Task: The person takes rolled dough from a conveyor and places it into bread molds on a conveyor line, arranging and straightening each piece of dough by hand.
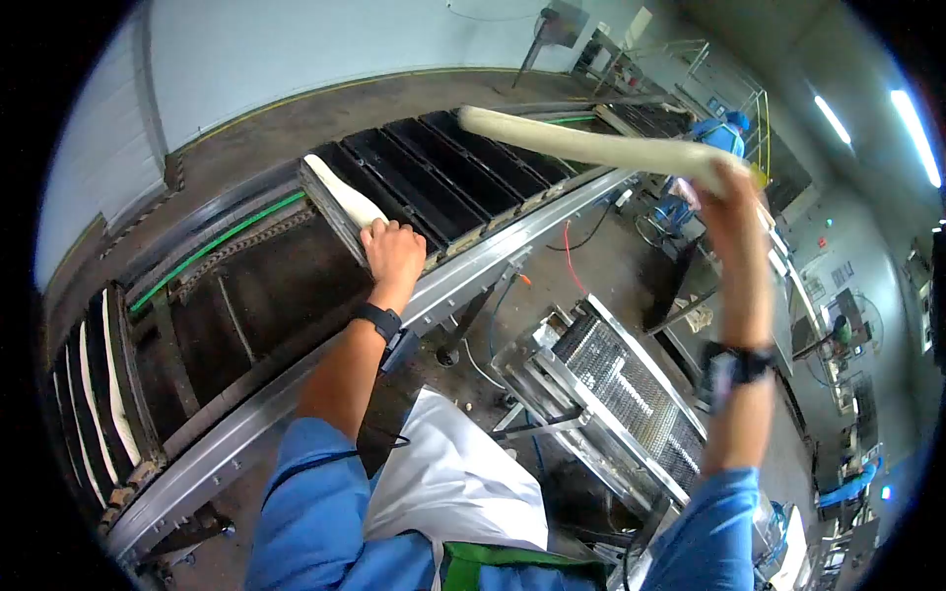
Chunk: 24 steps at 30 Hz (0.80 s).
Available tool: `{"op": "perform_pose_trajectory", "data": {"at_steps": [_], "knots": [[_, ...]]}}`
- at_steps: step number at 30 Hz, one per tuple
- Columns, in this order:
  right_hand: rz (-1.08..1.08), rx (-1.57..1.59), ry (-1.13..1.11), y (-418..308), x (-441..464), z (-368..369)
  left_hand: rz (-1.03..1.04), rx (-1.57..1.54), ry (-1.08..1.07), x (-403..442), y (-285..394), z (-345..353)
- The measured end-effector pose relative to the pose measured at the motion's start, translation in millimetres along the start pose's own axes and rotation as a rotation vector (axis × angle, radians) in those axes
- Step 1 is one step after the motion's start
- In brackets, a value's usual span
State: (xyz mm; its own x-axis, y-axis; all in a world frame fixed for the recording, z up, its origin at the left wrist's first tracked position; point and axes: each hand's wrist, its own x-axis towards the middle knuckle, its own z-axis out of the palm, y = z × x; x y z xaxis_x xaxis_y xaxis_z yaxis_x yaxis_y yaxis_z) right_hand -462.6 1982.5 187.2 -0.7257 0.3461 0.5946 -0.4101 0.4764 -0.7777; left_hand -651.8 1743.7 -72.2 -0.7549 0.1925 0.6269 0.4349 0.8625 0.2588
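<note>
The near end of a pale lying strip (343, 192) is covered by the fingers of the left hand (394, 254). These fingers are bent over the strip and the tray edge; whether the strip is gripped or only pressed cannot be told. A second pale length, the raised strip (581, 146), is grasped near one end by the fingers of the right hand (731, 197), which is blurred.

The work is judged to be partly done. The lying strip is set lengthwise in the end tray (333, 209), and further strips (116, 394) are seated side by side in the trays at the lower left. The raised strip is not yet laid down.

The lying strip is extended from beneath the left fingers toward the far side of the line. The raised strip is extended from the right fingers leftward, its free end suspended over the row of dark trays (434, 167); no contact with them can be confirmed.

Beyond the hands, the trays are bordered on the near side by a metal rail (483, 258) and, at the far side, by a green line (227, 244). A mesh belt (631, 394) is positioned below the right forearm's side. A co-worker in blue (724, 136) is seen farther along.
</note>
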Motion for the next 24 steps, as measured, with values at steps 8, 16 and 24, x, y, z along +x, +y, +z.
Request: {"op": "perform_pose_trajectory", "data": {"at_steps": [8, 16, 24], "knots": [[0.617, -0.040, -0.540, 97.0, -64.1, 141.2, -0.061, 0.026, -0.118, 6.6, -7.3, -21.2], [1.009, -0.270, -0.405, 158.9, -200.6, -86.8, 0.144, -0.052, 0.081, 4.0, -13.7, 3.2], [1.314, -0.904, -0.044, 115.1, -396.6, -283.9, 0.491, -0.064, -0.030, 11.4, 30.6, 4.6]]}}
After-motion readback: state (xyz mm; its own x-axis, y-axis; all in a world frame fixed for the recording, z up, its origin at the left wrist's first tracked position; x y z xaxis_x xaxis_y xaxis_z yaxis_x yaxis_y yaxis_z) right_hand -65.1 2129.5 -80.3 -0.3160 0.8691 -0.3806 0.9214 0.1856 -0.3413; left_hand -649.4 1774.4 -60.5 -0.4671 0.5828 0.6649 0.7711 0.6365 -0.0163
